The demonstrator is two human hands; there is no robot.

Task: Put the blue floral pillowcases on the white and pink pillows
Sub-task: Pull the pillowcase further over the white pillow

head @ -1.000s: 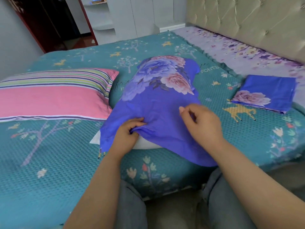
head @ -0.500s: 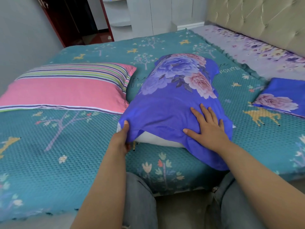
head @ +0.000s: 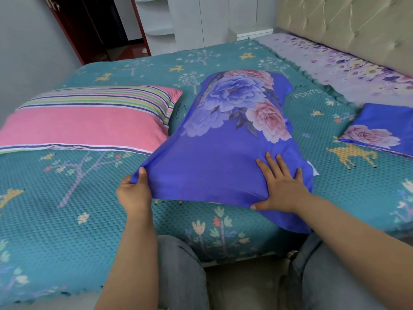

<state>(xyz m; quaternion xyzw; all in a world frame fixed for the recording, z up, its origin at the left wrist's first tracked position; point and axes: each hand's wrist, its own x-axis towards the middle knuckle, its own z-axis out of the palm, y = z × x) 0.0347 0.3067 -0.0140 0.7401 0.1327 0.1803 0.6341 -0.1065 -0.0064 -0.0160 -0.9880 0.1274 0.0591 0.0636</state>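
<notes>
Both forearms reach forward; the left hand (head: 134,193) pinches with its thumb on top, the right hand (head: 282,186) lies flat, fingers spread.

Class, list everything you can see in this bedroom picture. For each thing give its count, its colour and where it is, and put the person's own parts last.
pillowcase on pillow: one, blue with purple and pink flowers, middle of the bed.
folded pillowcase: one, blue with a pink flower, right side of the bed.
striped pillow: one, pink with coloured stripes, left side of the bed.
bedspread: one, teal with trees and deer, covering the bed.
sheet: one, pale purple floral, along the headboard.
headboard: one, beige and tufted, top right.
cupboard: one, white, behind the bed.
left hand: one, gripping the near left edge of the pillowcase on pillow.
right hand: one, pressing flat on the same case.
</notes>
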